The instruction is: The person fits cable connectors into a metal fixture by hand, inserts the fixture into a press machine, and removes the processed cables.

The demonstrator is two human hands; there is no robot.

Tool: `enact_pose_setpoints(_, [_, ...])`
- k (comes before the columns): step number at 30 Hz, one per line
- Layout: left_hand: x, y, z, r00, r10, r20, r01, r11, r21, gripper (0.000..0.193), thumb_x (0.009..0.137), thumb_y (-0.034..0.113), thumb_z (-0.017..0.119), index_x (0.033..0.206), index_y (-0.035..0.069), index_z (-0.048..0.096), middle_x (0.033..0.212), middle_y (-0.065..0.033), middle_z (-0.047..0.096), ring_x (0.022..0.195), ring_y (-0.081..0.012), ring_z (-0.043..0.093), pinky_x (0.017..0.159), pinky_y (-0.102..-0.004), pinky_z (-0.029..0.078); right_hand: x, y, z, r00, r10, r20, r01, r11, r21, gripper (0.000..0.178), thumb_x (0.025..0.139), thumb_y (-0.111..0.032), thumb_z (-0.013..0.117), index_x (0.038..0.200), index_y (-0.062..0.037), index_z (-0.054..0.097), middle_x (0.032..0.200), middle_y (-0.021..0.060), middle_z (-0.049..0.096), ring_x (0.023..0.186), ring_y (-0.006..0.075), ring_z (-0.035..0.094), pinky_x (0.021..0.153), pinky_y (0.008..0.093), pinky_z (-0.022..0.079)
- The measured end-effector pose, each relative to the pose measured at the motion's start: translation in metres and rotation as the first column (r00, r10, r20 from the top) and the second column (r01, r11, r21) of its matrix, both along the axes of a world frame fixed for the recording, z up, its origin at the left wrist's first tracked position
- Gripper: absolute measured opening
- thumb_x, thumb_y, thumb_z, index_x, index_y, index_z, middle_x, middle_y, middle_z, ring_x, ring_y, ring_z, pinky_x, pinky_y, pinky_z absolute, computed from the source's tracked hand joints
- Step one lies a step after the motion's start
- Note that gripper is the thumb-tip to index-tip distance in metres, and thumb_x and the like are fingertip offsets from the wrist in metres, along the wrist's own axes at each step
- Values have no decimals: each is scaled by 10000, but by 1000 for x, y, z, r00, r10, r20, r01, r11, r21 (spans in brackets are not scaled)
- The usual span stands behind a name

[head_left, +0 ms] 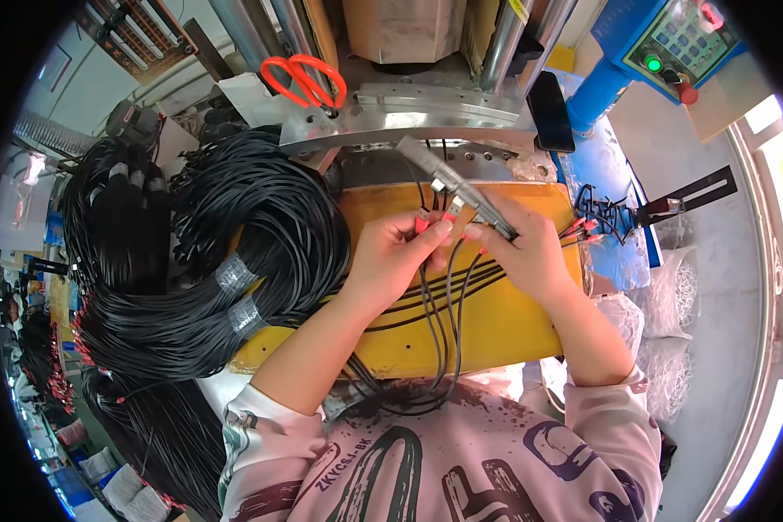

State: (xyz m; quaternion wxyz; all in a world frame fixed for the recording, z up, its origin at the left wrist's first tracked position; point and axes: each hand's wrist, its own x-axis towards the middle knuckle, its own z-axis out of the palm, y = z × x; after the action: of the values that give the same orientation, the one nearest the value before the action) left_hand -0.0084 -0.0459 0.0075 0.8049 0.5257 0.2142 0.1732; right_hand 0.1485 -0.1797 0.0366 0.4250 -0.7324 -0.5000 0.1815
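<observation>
Above the yellow board [391,344], my left hand [387,261] is closed, with thumb and fingers pinching black cables at their red plug [422,220] ends. One metal-tipped plug [453,209] stands up between the two hands, against the metal bar. That long, slotted metal bar [435,165] slants up and to the left from my right hand [531,248], whose fingers are wrapped round its lower end. Black cables [448,322] hang in loops from the plugs toward my body. The fingertips partly hide how the plugs sit against the bar.
Thick coils of black cable [296,200] lie to the left, tied with clear wrap. Orange-handled scissors [309,83] rest on the machine's metal ledge [400,109]. A black phone [550,113] lies at right, near a blue control box [670,52]. Red-tipped cable ends [583,228] lie by the board's right edge.
</observation>
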Motion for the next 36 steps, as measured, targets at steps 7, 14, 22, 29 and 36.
enact_pose_setpoints(7, [-3, 11, -2, 995, -26, -96, 33, 996, 80, 294, 992, 281, 618, 1038, 3, 702, 817, 0, 629, 662, -80, 546, 669, -263, 479, 7, -4, -6, 992, 23, -122, -26, 999, -24, 374, 941, -137, 652, 1289, -15, 587, 845, 37, 628, 716, 112, 549, 678, 259, 472])
enact_pose_setpoints(14, [-4, 8, 10, 966, -152, -211, 166, 985, 48, 415, 1022, 404, 539, 1060, 28, 711, 695, 60, 507, 610, -56, 440, 647, -267, 438, 6, -4, -4, 996, 24, -85, -29, 998, -60, 352, 960, -145, 626, 1288, -20, 591, 874, 56, 639, 731, 123, 563, 693, 275, 486])
enact_pose_setpoints(22, [0, 10, 4, 995, -54, -88, 56, 998, 22, 356, 1009, 356, 578, 1068, 30, 708, 679, 67, 482, 626, -43, 427, 629, -237, 419, 8, -5, -8, 999, 36, 20, -34, 998, -57, 362, 954, -156, 631, 1284, -13, 587, 881, 93, 652, 732, 176, 595, 706, 305, 497])
enact_pose_setpoints(29, [-2, 14, -9, 998, -22, -50, 19, 998, -61, 314, 1001, 309, 601, 1062, 19, 705, 752, 31, 574, 675, -56, 509, 659, -239, 452, 0, -4, 9, 986, 114, -121, -132, 979, -155, 354, 930, -170, 646, 1245, -15, 598, 944, 170, 668, 808, 330, 637, 752, 374, 514])
enact_pose_setpoints(36, [-15, -2, 49, 978, 133, 164, -172, 951, 258, 252, 971, 242, 637, 978, -6, 685, 888, -48, 623, 773, -112, 571, 669, -260, 476, 4, -51, -24, 970, -135, 202, 134, 991, 21, 275, 929, -179, 643, 1151, -16, 638, 1040, 172, 645, 947, 335, 611, 857, 409, 491])
